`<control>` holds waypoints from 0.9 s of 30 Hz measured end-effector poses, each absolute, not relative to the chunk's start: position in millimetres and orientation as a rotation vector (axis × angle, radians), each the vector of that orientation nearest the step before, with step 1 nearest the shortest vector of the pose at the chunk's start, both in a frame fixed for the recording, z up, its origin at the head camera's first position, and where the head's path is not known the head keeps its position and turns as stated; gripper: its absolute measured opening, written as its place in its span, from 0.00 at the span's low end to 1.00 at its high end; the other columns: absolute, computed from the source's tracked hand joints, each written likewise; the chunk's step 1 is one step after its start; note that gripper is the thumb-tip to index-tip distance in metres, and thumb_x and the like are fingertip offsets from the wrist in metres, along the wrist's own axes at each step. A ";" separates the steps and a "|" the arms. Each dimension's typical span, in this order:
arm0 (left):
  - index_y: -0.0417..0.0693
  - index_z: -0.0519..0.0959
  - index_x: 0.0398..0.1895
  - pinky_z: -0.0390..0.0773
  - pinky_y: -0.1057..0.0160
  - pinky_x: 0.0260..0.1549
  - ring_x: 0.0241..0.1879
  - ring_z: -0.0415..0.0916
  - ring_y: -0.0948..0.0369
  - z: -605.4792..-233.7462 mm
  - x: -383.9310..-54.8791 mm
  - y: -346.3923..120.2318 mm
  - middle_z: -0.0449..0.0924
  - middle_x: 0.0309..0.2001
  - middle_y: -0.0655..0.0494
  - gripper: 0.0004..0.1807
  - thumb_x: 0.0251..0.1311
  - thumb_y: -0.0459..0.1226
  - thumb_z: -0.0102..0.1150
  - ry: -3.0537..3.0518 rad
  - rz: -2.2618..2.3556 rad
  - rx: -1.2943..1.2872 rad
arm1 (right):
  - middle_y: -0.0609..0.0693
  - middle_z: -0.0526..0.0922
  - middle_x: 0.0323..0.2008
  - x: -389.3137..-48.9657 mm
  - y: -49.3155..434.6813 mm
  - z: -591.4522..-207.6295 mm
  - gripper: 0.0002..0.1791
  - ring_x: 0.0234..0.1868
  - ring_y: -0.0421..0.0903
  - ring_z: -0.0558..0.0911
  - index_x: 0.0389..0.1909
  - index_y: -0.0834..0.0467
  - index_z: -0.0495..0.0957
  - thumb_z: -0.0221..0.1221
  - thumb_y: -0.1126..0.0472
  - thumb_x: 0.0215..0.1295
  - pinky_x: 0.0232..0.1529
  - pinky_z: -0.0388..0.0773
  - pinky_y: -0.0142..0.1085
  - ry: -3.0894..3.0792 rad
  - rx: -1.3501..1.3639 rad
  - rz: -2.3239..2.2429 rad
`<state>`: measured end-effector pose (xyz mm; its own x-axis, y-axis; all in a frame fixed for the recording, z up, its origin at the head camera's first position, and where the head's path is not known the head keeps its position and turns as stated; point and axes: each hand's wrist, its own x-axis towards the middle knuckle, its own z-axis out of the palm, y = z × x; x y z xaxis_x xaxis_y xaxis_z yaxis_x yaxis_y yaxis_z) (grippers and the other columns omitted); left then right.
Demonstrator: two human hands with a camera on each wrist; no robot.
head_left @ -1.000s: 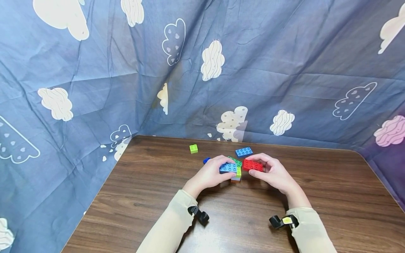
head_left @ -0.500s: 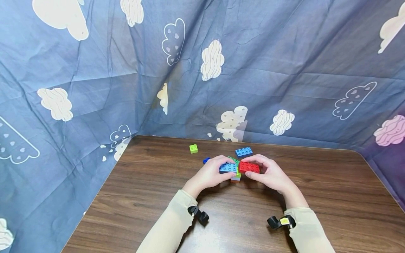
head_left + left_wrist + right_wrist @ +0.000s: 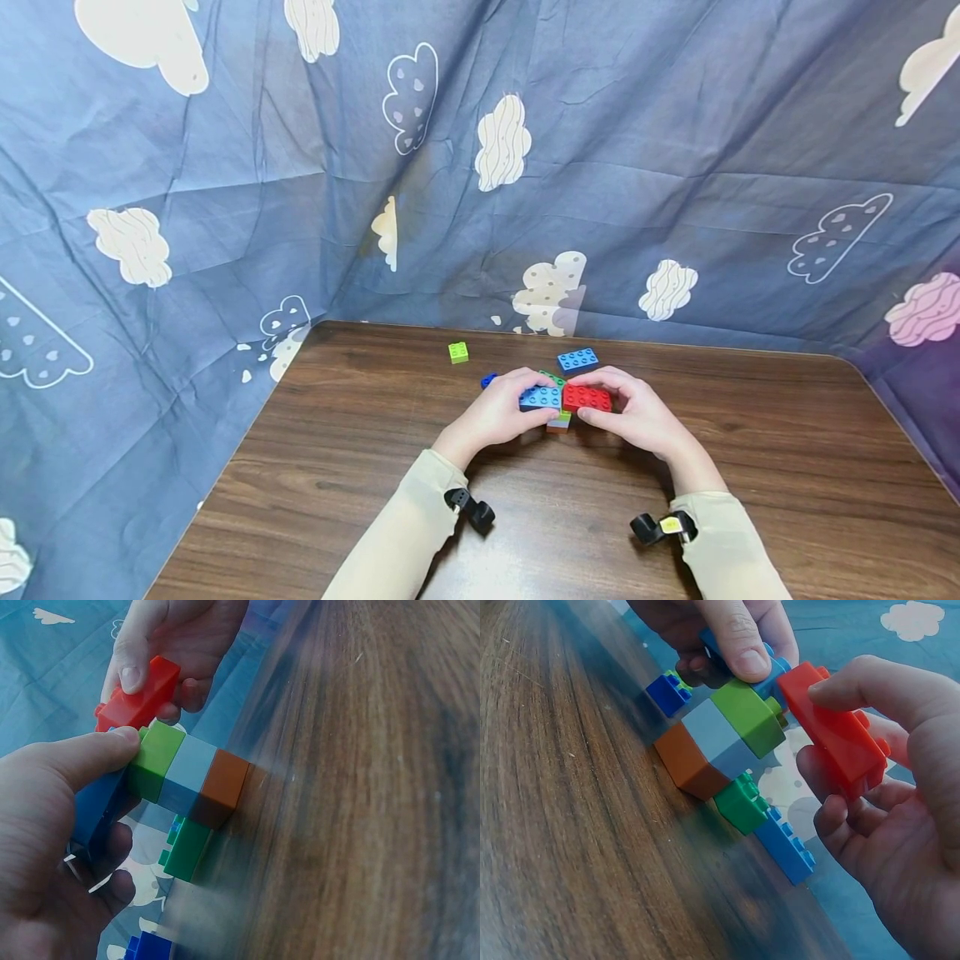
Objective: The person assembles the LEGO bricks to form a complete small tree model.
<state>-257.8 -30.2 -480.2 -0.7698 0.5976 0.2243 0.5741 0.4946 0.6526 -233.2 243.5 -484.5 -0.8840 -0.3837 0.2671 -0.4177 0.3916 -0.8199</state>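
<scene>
Between thumb and fingers, my left hand [image 3: 498, 410] grips a blue building brick [image 3: 542, 397] that sits on top of a small stack. Under it the stack shows a lime green brick [image 3: 748, 718], a light grey-blue brick [image 3: 718, 737] and an orange-brown brick [image 3: 692, 766] at the bottom. A red building brick [image 3: 588, 398] is pinched in my right hand [image 3: 637, 412]. Its near end is right beside the blue brick, over the lime brick's studs, as the right wrist view shows. The red brick looks slightly tilted there.
Just behind the stack lies a green brick [image 3: 742, 803]. Farther back are a blue eight-stud brick [image 3: 577, 360] and a small lime brick [image 3: 458, 353]. A dark blue brick [image 3: 488, 381] lies left, partly behind my left hand. A cloud-printed curtain [image 3: 450, 208] hangs beyond the wooden table [image 3: 570, 517].
My right hand has brought the red brick left, up against the blue one over the stack. My left hand keeps its hold in the same place.
</scene>
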 end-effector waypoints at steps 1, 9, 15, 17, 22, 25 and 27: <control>0.53 0.84 0.64 0.78 0.60 0.62 0.60 0.80 0.60 -480.5 -257.8 -30.3 0.84 0.61 0.57 0.21 0.74 0.49 0.71 2.689 1.155 1.054 | 0.48 0.85 0.53 -233.1 243.3 -484.2 0.23 0.49 0.47 0.83 0.63 0.50 0.86 0.75 0.62 0.68 0.49 0.82 0.35 -2.594 0.742 1.539; 0.54 0.84 0.64 0.79 0.61 0.61 0.59 0.80 0.61 -481.9 -258.2 -30.6 0.84 0.60 0.59 0.21 0.74 0.50 0.71 2.685 1.168 1.067 | 0.49 0.84 0.54 -232.0 240.6 -483.7 0.23 0.50 0.48 0.82 0.63 0.50 0.86 0.76 0.62 0.67 0.47 0.83 0.35 -2.605 0.733 1.527; 0.55 0.84 0.64 0.78 0.62 0.60 0.58 0.80 0.62 -482.5 -258.9 -29.9 0.84 0.60 0.59 0.21 0.74 0.50 0.71 2.681 1.175 1.064 | 0.50 0.84 0.55 -232.5 237.7 -484.8 0.23 0.50 0.49 0.82 0.62 0.50 0.87 0.77 0.61 0.67 0.47 0.83 0.35 -2.619 0.700 1.526; 0.55 0.84 0.64 0.78 0.62 0.61 0.59 0.80 0.62 -482.4 -258.9 -29.9 0.84 0.60 0.59 0.21 0.74 0.50 0.71 2.680 1.175 1.064 | 0.49 0.84 0.55 -232.8 236.5 -484.9 0.22 0.51 0.50 0.81 0.61 0.48 0.88 0.78 0.59 0.66 0.47 0.83 0.35 -2.637 0.669 1.518; 0.54 0.84 0.64 0.78 0.61 0.62 0.60 0.80 0.62 -481.9 -258.7 -30.0 0.84 0.61 0.59 0.21 0.74 0.50 0.71 2.681 1.167 1.060 | 0.47 0.85 0.55 -233.3 234.1 -484.0 0.22 0.51 0.50 0.80 0.59 0.45 0.88 0.79 0.53 0.66 0.47 0.82 0.37 -2.677 0.605 1.471; 0.55 0.84 0.64 0.78 0.61 0.62 0.60 0.80 0.62 -481.7 -258.8 -30.0 0.84 0.61 0.59 0.21 0.74 0.51 0.70 2.684 1.164 1.062 | 0.47 0.85 0.55 -233.6 233.6 -483.9 0.21 0.51 0.50 0.80 0.59 0.45 0.89 0.79 0.52 0.66 0.47 0.82 0.37 -2.678 0.596 1.456; 0.55 0.84 0.64 0.78 0.61 0.62 0.60 0.80 0.62 -481.7 -258.8 -30.1 0.84 0.61 0.59 0.21 0.74 0.50 0.70 2.685 1.164 1.064 | 0.47 0.85 0.55 -233.6 233.5 -484.1 0.21 0.52 0.50 0.80 0.59 0.45 0.89 0.78 0.53 0.66 0.47 0.82 0.37 -2.676 0.596 1.452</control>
